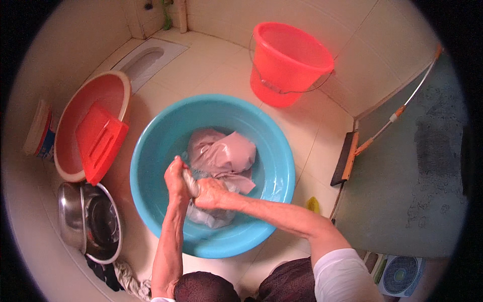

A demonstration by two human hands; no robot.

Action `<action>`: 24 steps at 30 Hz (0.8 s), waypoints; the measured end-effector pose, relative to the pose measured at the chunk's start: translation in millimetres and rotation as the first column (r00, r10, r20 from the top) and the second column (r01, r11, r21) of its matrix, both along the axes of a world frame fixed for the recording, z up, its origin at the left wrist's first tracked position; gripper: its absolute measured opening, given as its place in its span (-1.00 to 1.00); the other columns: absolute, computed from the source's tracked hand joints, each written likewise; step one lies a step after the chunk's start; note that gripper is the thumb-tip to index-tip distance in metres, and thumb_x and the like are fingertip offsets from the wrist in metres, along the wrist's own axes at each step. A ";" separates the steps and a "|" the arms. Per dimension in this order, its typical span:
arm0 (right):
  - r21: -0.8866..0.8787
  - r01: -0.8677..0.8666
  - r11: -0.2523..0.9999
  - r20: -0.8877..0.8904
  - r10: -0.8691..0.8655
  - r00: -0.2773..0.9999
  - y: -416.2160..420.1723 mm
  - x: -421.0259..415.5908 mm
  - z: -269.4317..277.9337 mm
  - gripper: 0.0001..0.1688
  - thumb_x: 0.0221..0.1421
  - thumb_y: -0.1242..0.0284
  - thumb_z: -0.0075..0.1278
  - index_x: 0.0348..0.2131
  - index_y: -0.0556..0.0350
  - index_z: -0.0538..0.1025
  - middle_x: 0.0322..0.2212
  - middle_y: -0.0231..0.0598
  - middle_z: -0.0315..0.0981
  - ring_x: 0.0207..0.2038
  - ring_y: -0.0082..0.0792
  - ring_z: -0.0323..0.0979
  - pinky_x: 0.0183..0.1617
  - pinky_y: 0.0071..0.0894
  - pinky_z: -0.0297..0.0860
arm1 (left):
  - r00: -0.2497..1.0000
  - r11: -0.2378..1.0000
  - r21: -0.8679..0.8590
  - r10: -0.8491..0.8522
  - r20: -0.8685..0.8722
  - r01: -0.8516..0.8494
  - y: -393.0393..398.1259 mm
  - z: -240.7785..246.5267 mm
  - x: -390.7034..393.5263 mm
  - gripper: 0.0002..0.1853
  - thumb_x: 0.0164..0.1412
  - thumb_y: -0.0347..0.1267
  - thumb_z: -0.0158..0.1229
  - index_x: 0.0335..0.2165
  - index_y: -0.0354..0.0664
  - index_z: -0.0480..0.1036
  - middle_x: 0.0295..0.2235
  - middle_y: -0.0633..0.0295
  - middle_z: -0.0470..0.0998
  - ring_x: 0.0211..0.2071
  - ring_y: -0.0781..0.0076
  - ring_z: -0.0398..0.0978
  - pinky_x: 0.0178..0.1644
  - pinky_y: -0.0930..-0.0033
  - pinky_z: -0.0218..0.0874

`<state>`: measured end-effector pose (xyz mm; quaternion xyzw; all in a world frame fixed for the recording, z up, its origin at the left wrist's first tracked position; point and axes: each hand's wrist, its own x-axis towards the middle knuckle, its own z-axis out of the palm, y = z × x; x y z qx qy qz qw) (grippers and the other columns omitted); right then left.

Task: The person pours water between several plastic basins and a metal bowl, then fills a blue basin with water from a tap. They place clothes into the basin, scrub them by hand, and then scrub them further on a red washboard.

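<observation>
Over a large blue plastic basin (275, 162), my left hand (176, 179) and my right hand (212, 193) grip a twisted white cloth (191, 184) between them. The hands are close together, a little left of the basin's middle. Below them, more white cloth (211, 217) hangs or lies in the water; whether it is all one piece I cannot tell. A wet pink garment (234, 153) lies bunched in the water just beyond my hands, partly above the surface.
A red bucket (286, 71) stands at the back right. A squeegee (349, 158) leans at the right. To the left are a tilted red basin (68, 139), a red plastic washboard (102, 141) and metal basins (71, 217). A squat toilet (145, 60) is set into the floor behind.
</observation>
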<state>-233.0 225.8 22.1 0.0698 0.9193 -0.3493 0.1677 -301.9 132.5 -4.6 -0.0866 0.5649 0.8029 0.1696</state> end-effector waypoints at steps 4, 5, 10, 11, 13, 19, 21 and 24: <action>0.072 -0.082 0.994 -0.062 0.087 0.994 0.3 0.9 -7.3 -0.68 -0.38 0.35 -0.04 -0.50 0.14 0.47 -0.54 0.03 0.44 -0.39 -0.02 0.43 -0.29 -0.10 0.32 | 0.993 0.995 0.083 0.046 0.109 -0.055 -3.3 -4.2 2.2 -0.65 0.14 -0.12 -0.09 -0.63 -0.09 0.23 -0.74 0.33 0.27 -0.73 0.52 0.21 -0.63 0.48 0.10; 0.083 -0.105 0.991 -0.083 0.112 0.990 0.4 0.7 -9.1 -0.68 -0.38 0.36 -0.05 -0.48 0.13 0.46 -0.54 0.01 0.44 -0.39 -0.03 0.43 -0.29 -0.10 0.32 | 0.989 0.991 0.106 0.062 0.137 -0.077 -4.0 -4.0 2.6 -0.65 0.14 -0.12 -0.10 -0.63 -0.08 0.23 -0.74 0.33 0.26 -0.73 0.51 0.21 -0.63 0.47 0.11; 0.166 -0.120 0.979 -0.176 0.149 0.973 1.1 -0.2 -16.0 -0.59 -0.37 0.39 -0.03 -0.37 0.16 0.39 -0.55 -0.01 0.43 -0.43 -0.06 0.43 -0.33 -0.13 0.33 | 0.967 0.967 0.200 0.107 0.233 -0.155 -5.8 -6.1 2.5 -0.66 0.15 -0.12 -0.11 -0.63 -0.08 0.22 -0.72 0.30 0.26 -0.70 0.47 0.22 -0.60 0.42 0.15; 0.174 -0.116 0.978 -0.206 0.151 0.967 1.4 0.2 -17.0 -0.58 -0.36 0.41 -0.03 -0.36 0.18 0.38 -0.55 -0.01 0.44 -0.43 -0.07 0.44 -0.34 -0.14 0.33 | 0.961 0.961 0.212 0.122 0.250 -0.178 -6.4 -8.5 2.4 -0.66 0.15 -0.13 -0.12 -0.63 -0.09 0.22 -0.72 0.29 0.26 -0.70 0.45 0.23 -0.59 0.40 0.15; 0.175 -0.109 0.978 -0.255 0.152 0.955 2.3 1.0 -18.1 -0.57 -0.35 0.42 -0.02 -0.35 0.21 0.35 -0.56 -0.01 0.44 -0.43 -0.09 0.44 -0.35 -0.15 0.34 | 0.949 0.946 0.243 0.144 0.281 -0.216 -8.5 -14.6 1.9 -0.66 0.15 -0.13 -0.12 -0.62 -0.09 0.22 -0.72 0.27 0.27 -0.69 0.42 0.23 -0.58 0.37 0.16; 0.107 -0.040 0.993 -0.345 0.075 0.935 8.9 3.7 -12.0 -0.56 -0.34 0.42 0.01 -0.33 0.17 0.32 -0.52 0.01 0.41 -0.43 -0.01 0.42 -0.34 -0.14 0.33 | 0.886 0.860 0.396 0.126 0.447 -0.322 -10.9 -19.5 0.4 -0.65 0.17 -0.12 -0.16 -0.56 -0.15 0.22 -0.65 0.20 0.34 -0.63 0.34 0.31 -0.50 0.30 0.23; 0.033 -0.046 0.998 -0.408 0.055 0.911 19.9 2.8 -1.2 -0.53 -0.33 0.41 0.04 -0.30 0.18 0.33 -0.47 -0.02 0.42 -0.36 -0.08 0.41 -0.27 -0.20 0.32 | 0.915 0.861 0.463 0.005 0.403 -0.209 -4.0 -4.8 -0.6 -0.65 0.16 -0.09 -0.15 -0.46 -0.18 0.26 -0.58 0.15 0.40 -0.52 0.28 0.39 -0.38 0.22 0.28; -0.334 -0.023 0.942 -0.303 -0.085 0.949 54.8 -3.6 28.4 -0.48 -0.33 0.42 0.08 -0.24 0.20 0.36 -0.39 -0.15 0.42 -0.29 -0.31 0.38 -0.19 -0.34 0.30 | 0.915 0.850 0.526 -0.185 0.358 -0.035 17.3 31.1 -1.5 -0.55 0.13 0.00 -0.14 -0.31 -0.19 0.31 -0.39 0.16 0.45 -0.33 0.27 0.43 -0.19 0.17 0.27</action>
